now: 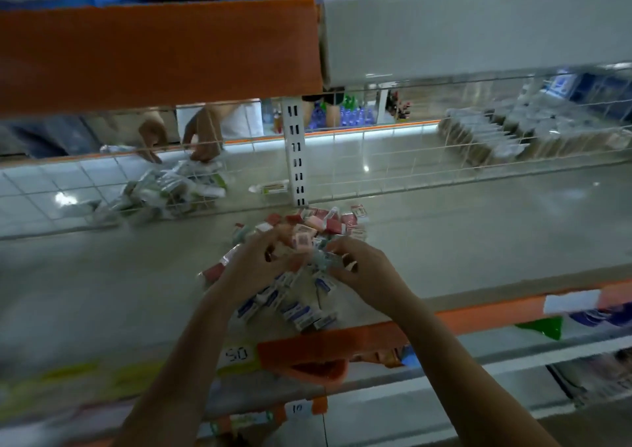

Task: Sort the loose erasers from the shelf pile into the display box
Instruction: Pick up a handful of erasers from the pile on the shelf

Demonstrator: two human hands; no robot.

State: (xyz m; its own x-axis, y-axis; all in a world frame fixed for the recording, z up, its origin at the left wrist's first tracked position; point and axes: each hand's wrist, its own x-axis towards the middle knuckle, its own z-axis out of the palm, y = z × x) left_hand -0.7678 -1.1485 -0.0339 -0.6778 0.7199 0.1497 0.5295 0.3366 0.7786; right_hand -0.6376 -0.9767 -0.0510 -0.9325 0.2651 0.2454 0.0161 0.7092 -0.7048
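Note:
A heap of small wrapped erasers (301, 304) lies on the grey shelf (478, 234), blue-and-white ones near the front edge, red and pink ones (337, 224) toward the back. My left hand (254, 263) and my right hand (366, 269) are both down in the middle of the heap, fingers curled around erasers. Between the fingertips sit a pink eraser with a printed code (302, 240) and a clear-wrapped one (325, 260). The image is blurred, so the exact grip is hard to read. No display box is visible.
A wire mesh divider (393, 159) backs the shelf with a slotted upright post (297, 159). Behind the mesh, another person's hands (201, 139) handle packets (171, 190). An orange shelf lip (342, 340) with price tags runs along the front; lower shelves sit below.

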